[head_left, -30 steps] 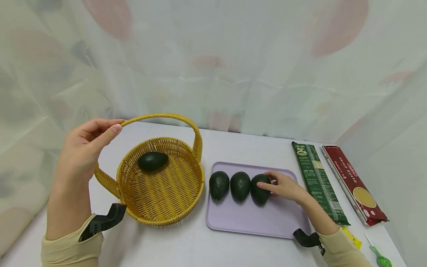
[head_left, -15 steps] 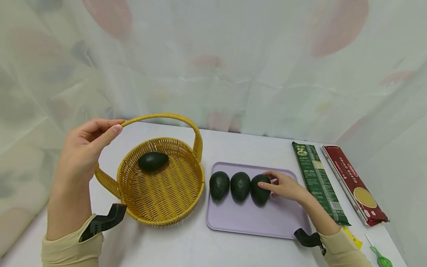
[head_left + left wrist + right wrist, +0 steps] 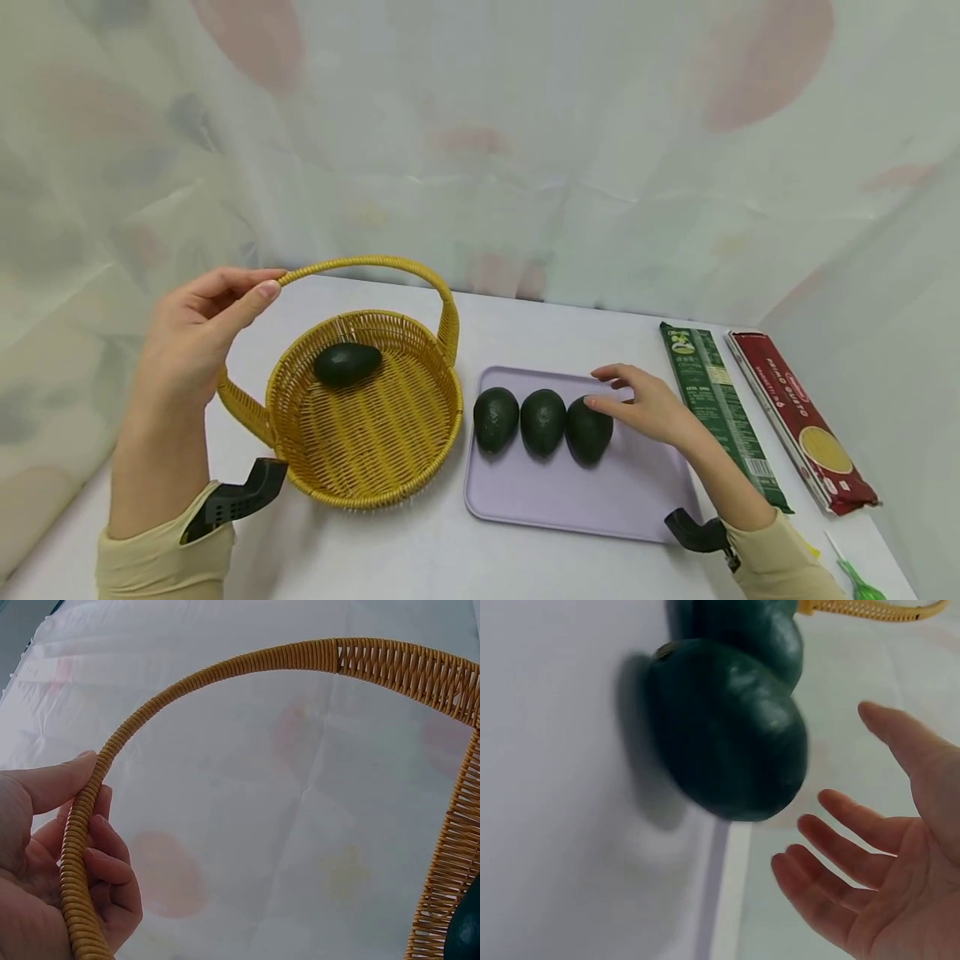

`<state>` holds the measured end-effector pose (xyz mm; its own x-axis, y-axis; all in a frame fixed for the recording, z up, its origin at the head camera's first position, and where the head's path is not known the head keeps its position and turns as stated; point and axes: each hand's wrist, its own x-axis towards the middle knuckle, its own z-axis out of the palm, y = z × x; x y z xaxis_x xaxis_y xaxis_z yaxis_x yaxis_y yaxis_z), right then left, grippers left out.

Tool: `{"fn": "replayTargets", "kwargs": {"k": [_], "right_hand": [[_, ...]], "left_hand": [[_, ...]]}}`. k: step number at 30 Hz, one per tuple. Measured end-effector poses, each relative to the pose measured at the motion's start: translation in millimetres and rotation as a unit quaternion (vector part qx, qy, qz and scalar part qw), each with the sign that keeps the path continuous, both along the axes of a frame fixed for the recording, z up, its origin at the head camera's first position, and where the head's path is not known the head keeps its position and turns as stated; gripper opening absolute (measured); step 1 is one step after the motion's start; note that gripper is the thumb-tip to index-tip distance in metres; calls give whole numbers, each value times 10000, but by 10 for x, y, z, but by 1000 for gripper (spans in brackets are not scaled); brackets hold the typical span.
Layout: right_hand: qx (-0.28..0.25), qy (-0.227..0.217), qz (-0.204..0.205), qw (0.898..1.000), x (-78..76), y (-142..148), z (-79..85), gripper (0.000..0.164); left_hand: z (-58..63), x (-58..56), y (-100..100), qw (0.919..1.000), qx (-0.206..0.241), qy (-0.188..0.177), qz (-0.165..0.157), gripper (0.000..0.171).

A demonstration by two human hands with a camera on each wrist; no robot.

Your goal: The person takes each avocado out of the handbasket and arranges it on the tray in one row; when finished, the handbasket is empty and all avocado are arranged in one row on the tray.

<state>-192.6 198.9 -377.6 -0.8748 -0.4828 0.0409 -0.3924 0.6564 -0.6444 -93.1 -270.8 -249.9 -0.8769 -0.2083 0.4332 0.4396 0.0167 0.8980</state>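
Observation:
My left hand pinches the arched handle of a yellow wicker basket on its left side, thumb on one side and fingers curled behind. One dark green avocado lies inside the basket against its far wall. Three more avocados stand in a row on a lilac tray: a left one, a middle one and a right one. Just above the right avocado my right hand hovers with fingers spread and nothing in them; the right wrist view shows a gap between fingertips and fruit.
A green pasta pack lies right of the tray, with a red spaghetti pack beyond it. Near the front right corner is a small green object with a white stick. A pale curtain hangs behind the table.
My right hand has let go of the right avocado and lifted slightly up from it, its fingers opening. The left hand keeps its hold on the basket handle.

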Motion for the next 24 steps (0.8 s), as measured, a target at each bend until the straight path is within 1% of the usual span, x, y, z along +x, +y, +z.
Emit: {"fn": "replayTargets", "kwargs": {"k": [2,5,7,10,12,15,19,24], "right_hand": [[-156,154,68,9997,2,-45,39,43],[-428,194,179,9987,12,-149,118,39],[-580,115,318,9977,21,-240,171,37],[-765,-164,554,9954,29,-408,251,36],[-856,-372,752,9928,38,-535,302,36],[-917,-518,1067,9887,42,-742,364,35],[-911,-472,1534,9828,47,-1026,413,34],[-897,-471,2172,9709,60,-1338,439,37]], "left_hand": [[-2,-1,1,10000,-23,-13,-23,19],[-2,-6,2,9999,-72,-72,-79,19],[-4,-5,0,9998,-100,-110,-104,17],[-5,-4,-5,9997,-108,-160,-123,13],[-4,-2,-7,9997,-137,-168,-107,13],[-2,1,-12,9997,-145,-178,-91,14],[-2,10,-22,9997,-141,-172,-67,13],[11,3,-29,9997,-186,-175,-42,12]]}}
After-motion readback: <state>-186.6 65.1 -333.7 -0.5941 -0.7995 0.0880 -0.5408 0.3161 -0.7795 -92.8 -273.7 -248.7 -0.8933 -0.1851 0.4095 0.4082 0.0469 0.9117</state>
